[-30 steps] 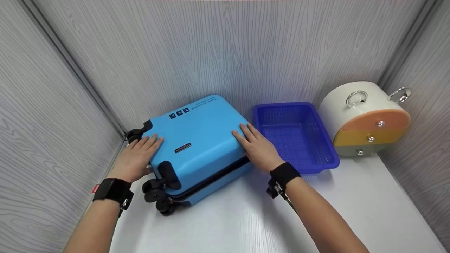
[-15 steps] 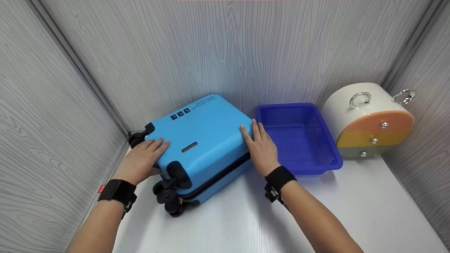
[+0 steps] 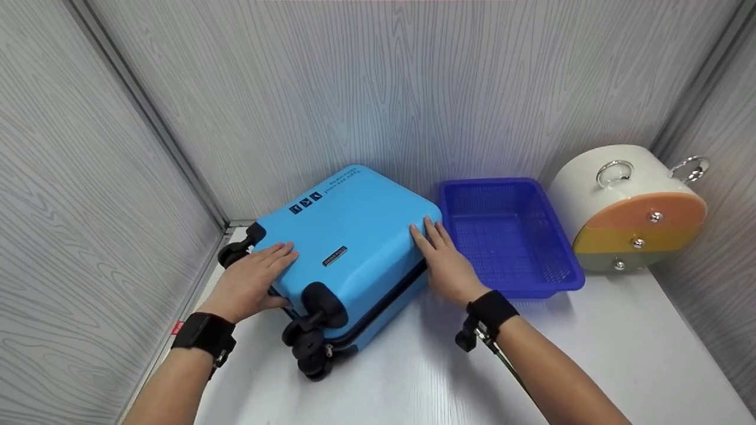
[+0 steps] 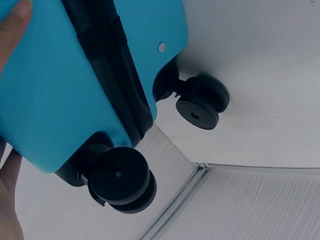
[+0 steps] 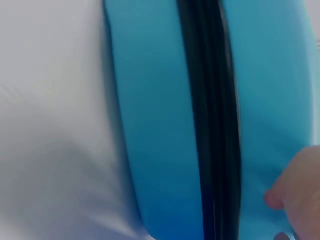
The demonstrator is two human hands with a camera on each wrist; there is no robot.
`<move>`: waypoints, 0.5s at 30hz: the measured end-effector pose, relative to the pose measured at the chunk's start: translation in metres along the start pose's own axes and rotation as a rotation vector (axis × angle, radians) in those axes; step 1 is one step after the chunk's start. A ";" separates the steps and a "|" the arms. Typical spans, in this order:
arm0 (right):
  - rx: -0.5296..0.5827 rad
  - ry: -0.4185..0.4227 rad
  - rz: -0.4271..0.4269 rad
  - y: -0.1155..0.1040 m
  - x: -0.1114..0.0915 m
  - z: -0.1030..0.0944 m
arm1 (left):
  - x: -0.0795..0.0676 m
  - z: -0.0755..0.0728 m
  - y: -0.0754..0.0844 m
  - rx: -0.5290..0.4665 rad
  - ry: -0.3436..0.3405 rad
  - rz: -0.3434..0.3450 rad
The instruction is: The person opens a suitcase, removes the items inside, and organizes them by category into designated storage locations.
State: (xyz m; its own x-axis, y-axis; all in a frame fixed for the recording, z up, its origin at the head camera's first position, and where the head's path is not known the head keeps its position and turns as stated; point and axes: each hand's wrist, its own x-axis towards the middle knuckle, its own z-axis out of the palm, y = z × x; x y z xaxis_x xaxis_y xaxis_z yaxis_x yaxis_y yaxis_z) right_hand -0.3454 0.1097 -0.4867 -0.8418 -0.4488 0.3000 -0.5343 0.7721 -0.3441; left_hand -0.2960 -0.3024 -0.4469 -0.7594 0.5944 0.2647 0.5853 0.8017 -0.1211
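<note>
A light blue hard-shell suitcase (image 3: 366,212) lies flat on the white table, set at an angle, with its wheels to the left and front. My left hand (image 3: 251,283) rests on its wheel end, fingers extended over the top face and thumb lower against the end. The left wrist view shows two black wheels (image 4: 120,175) and the dark zipper band (image 4: 107,60) close by. My right hand (image 3: 449,265) lies against the opposite end, fingertips on the upper edge. In the right wrist view, part of that hand (image 5: 302,195) touches the blue shell beside the zipper (image 5: 215,120).
Just right of the suitcase stands a blue plastic basket (image 3: 552,230). Beyond it is a white rounded cabinet (image 3: 608,168) with orange, yellow and green drawers and metal rings. Wood-grain panels (image 3: 378,82) enclose the table (image 3: 407,366) at the back and sides.
The suitcase has turned a little, its wheel end swinging to the right and toward me. Both hands have stayed on it, the left moving along with that end.
</note>
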 end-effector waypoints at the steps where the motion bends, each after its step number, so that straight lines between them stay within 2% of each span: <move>1: 0.023 -0.021 -0.004 0.000 -0.003 -0.001 | 0.000 0.000 0.002 -0.004 0.002 -0.005; 4: 0.097 -0.071 -0.012 -0.002 -0.010 -0.003 | 0.001 0.000 0.008 0.009 0.009 -0.019; 8: 0.154 -0.094 -0.020 -0.003 -0.015 -0.003 | 0.004 0.002 0.020 0.040 0.036 -0.040; 12: 0.169 -0.084 -0.033 -0.003 -0.016 -0.005 | 0.011 0.006 0.039 0.093 0.082 -0.055; 15: 0.182 -0.079 -0.045 -0.001 -0.016 -0.008 | 0.016 0.010 0.057 0.131 0.147 -0.059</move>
State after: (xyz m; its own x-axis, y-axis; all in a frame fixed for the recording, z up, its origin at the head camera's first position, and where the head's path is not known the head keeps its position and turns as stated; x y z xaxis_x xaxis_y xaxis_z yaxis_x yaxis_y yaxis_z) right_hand -0.3306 0.1201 -0.4846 -0.8161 -0.5209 0.2502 -0.5708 0.6595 -0.4891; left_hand -0.2775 -0.2462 -0.4594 -0.7362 0.5378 0.4108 0.4913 0.8422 -0.2223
